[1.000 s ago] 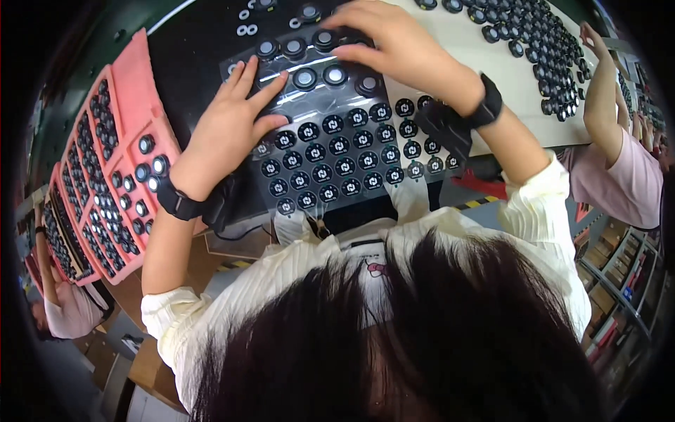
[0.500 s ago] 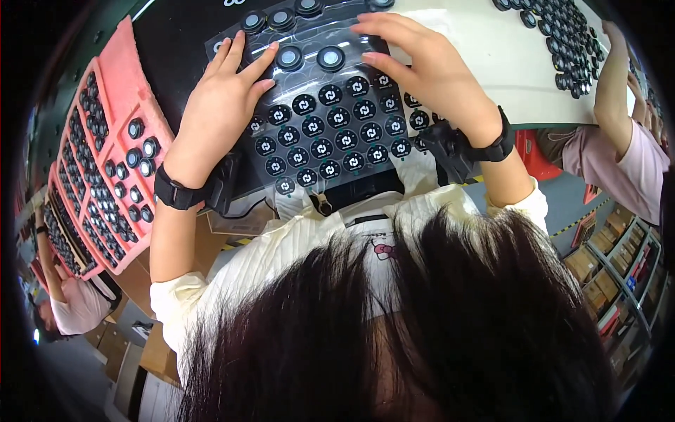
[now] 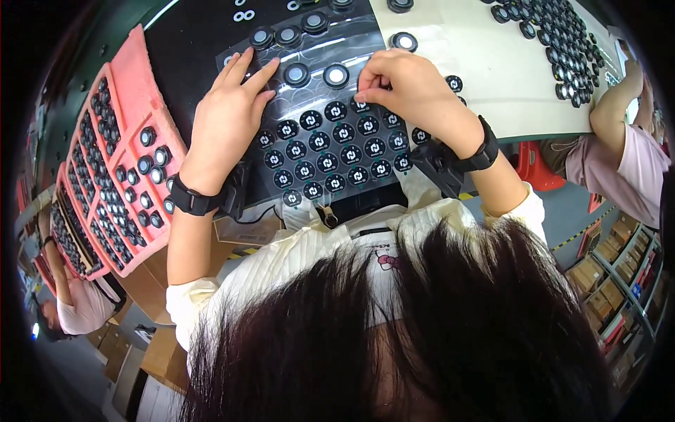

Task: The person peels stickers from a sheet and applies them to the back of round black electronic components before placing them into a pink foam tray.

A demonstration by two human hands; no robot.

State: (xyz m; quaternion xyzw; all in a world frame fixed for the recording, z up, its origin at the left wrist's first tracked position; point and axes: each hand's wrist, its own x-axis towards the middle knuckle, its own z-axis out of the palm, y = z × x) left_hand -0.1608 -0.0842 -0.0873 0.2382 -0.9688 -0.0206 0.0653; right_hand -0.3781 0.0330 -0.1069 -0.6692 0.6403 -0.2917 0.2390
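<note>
Resting flat with fingers spread, the left hand (image 3: 225, 126) presses the clear sticker sheet (image 3: 323, 144) on the black worktop (image 3: 190, 49), while the right hand (image 3: 411, 91) pinches a round sticker at the sheet's far edge, pink trays (image 3: 116, 162) lying left.

The person is wearing a cream, finely ribbed top with short sleeves ending above the elbows, and a small pink and black cartoon print is showing on its front below the collar. Dark, straight hair is filling the lower part of the view. A black band (image 3: 191, 202) is circling the wrist behind the left hand (image 3: 226, 126), with a black box-like unit fixed beside it. A matching black band (image 3: 482, 149) and unit are sitting behind the right hand (image 3: 408, 88).
</note>
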